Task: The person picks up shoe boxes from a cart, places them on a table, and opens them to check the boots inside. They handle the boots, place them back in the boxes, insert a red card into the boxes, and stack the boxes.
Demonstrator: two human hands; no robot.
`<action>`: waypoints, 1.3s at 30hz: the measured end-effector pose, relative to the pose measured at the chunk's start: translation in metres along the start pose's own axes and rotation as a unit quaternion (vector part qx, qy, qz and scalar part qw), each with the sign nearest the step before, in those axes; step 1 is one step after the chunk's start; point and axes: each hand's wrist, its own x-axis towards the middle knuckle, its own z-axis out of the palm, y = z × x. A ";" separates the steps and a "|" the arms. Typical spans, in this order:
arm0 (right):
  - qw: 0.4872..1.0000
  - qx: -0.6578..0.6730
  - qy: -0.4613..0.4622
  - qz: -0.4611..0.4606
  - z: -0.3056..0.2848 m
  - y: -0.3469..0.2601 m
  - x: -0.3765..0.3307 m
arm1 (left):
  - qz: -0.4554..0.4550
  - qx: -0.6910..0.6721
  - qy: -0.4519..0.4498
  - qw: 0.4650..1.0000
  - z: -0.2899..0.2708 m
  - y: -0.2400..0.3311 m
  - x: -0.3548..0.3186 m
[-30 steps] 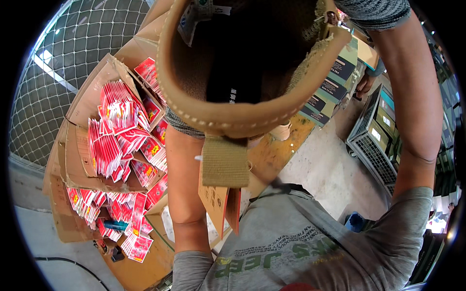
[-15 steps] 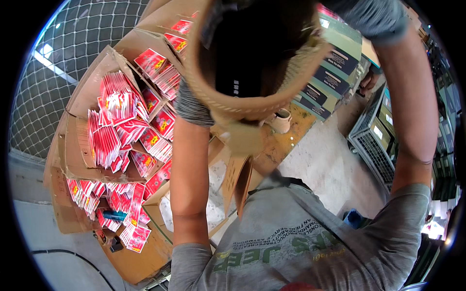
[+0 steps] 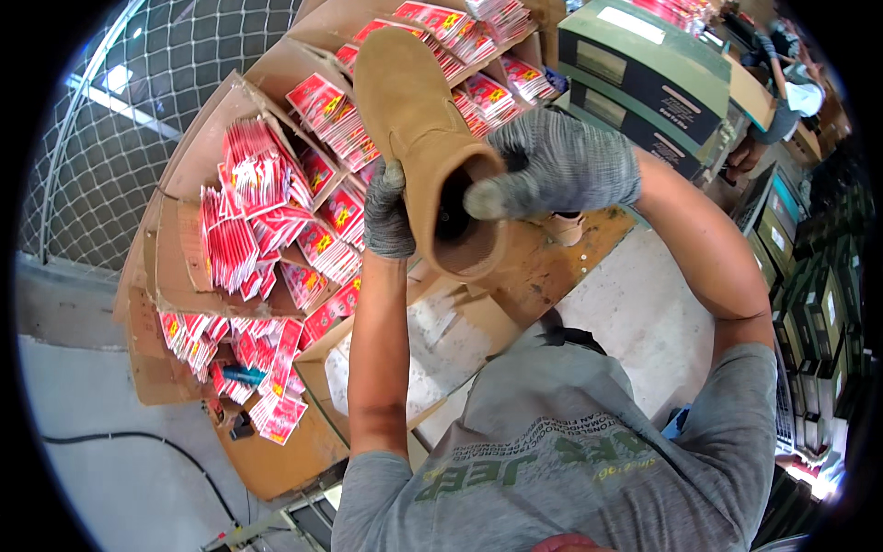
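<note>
A tan ankle boot [image 3: 405, 92] is held up in front of me, its toe toward the far side and its dark opening tipped toward me. My left hand [image 3: 388, 216], in a grey knit glove, is closed around the left side of the shaft. At the opening's right edge is my right hand [image 3: 561, 161], gloved alike, with thumb and forefinger apart. The thumb is slightly blurred and overlaps the opening; the other fingers are partly hidden. Behind the right forearm another light tan shoe [image 3: 567, 229] shows in part on the wooden tabletop [image 3: 543, 285].
Open cardboard bins [image 3: 179, 253] at left hold piles of red-and-white packets [image 3: 248, 221]. Dark green shoe boxes [image 3: 644, 78] are stacked at far right. A cardboard box with white paper [image 3: 405, 350] lies nearer me. Another person [image 3: 786, 101] is at the upper right.
The boot has gone from close before the camera to lower and farther off, its sole end now visible. My right hand has come from the upper right to the boot's opening.
</note>
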 end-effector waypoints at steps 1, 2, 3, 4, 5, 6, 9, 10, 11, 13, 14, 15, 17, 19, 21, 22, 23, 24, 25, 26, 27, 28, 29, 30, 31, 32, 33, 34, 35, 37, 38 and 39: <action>0.999 0.031 -0.017 -0.041 0.000 0.001 0.000 | -0.003 -0.018 0.036 0.999 -0.016 -0.001 -0.006; 0.995 0.051 -0.010 -0.084 0.003 0.005 0.004 | 0.030 -0.025 0.090 0.995 -0.022 -0.004 -0.015; 0.990 0.070 0.000 -0.124 0.006 0.012 0.007 | 0.059 0.033 0.099 0.993 -0.018 -0.003 -0.017; 0.982 0.089 0.010 -0.164 0.010 0.019 0.011 | 0.084 0.075 0.110 0.988 -0.012 -0.002 -0.019; 0.973 0.162 -0.001 -0.166 0.013 0.027 0.018 | 0.106 0.117 0.122 0.980 -0.005 -0.001 -0.022; 0.970 0.170 0.002 -0.173 0.016 0.031 0.021 | 0.125 0.144 0.135 0.972 0.010 0.001 -0.026; 0.957 0.149 0.032 -0.249 0.027 0.033 0.034 | 0.119 0.106 0.163 0.974 0.013 0.009 -0.041; 0.959 0.104 0.065 -0.255 0.030 0.028 0.035 | 0.111 0.094 0.170 0.975 0.009 0.011 -0.047; 0.959 0.061 0.099 -0.260 0.033 0.022 0.034 | 0.103 0.081 0.178 0.975 0.004 0.013 -0.053; 0.953 -0.050 0.186 -0.234 0.042 0.020 0.041 | 0.108 0.066 0.168 0.978 0.005 0.014 -0.060; 0.954 -0.071 0.199 -0.213 0.050 0.024 0.053 | 0.112 0.037 0.124 0.985 -0.002 0.014 -0.062; 0.954 -0.089 0.213 -0.193 0.057 0.028 0.067 | 0.114 0.010 0.082 0.990 -0.006 0.017 -0.067; 0.946 -0.110 0.243 -0.185 0.064 0.035 0.080 | 0.115 0.010 0.025 0.993 -0.020 0.022 -0.067; 0.954 -0.058 0.219 -0.196 0.065 0.036 0.086 | 0.130 0.039 0.124 0.983 -0.001 0.021 -0.070; 0.950 -0.021 0.208 -0.230 0.065 0.038 0.092 | 0.155 0.052 0.212 0.963 0.022 0.018 -0.071; 0.956 -0.011 0.188 -0.225 0.065 0.037 0.095 | 0.165 0.060 0.258 0.950 0.034 0.018 -0.073; 0.961 -0.002 0.168 -0.218 0.066 0.036 0.099 | 0.177 0.059 0.256 0.948 0.032 0.018 -0.075; 0.966 0.004 0.149 -0.211 0.065 0.037 0.101 | 0.183 0.049 0.244 0.951 0.029 0.017 -0.076; 0.961 0.011 0.151 -0.231 0.066 0.039 0.103 | 0.189 0.041 0.231 0.954 0.027 0.016 -0.078; 0.956 0.019 0.154 -0.250 0.069 0.041 0.106 | 0.194 0.032 0.218 0.956 0.025 0.016 -0.080; 0.950 0.027 0.157 -0.268 0.071 0.044 0.107 | 0.192 0.023 0.212 0.958 0.026 0.015 -0.080; 0.952 0.038 0.144 -0.269 0.070 0.045 0.108 | 0.187 0.018 0.211 0.959 0.028 0.013 -0.081; 0.953 0.049 0.132 -0.269 0.068 0.047 0.109 | 0.183 0.014 0.209 0.961 0.030 0.013 -0.080; 0.954 0.061 0.120 -0.266 0.067 0.050 0.108 | 0.175 0.008 0.206 0.963 0.030 0.012 -0.079; 0.958 0.068 0.099 -0.259 0.067 0.052 0.107 | 0.169 0.005 0.209 0.963 0.029 0.010 -0.079; 0.962 0.075 0.079 -0.250 0.067 0.052 0.107 | 0.164 0.009 0.213 0.963 0.027 0.009 -0.080; 0.967 0.078 0.059 -0.235 0.067 0.056 0.106 | 0.159 0.010 0.222 0.962 0.022 0.005 -0.080; 0.920 0.056 0.093 -0.376 0.073 0.058 0.103 | 0.156 0.018 0.240 0.958 0.017 0.000 -0.085; 0.894 0.110 0.075 -0.428 0.085 0.053 0.089 | 0.155 0.028 0.263 0.952 0.013 -0.003 -0.095; 0.838 0.097 0.105 -0.526 0.097 0.041 0.054 | 0.148 0.037 0.301 0.942 0.002 -0.013 -0.107; 0.885 0.179 0.023 -0.430 0.099 0.040 0.041 | 0.141 0.041 0.325 0.934 -0.001 -0.021 -0.116; 0.892 0.204 -0.017 -0.402 0.111 0.054 0.037 | 0.130 0.043 0.353 0.926 -0.008 -0.031 -0.126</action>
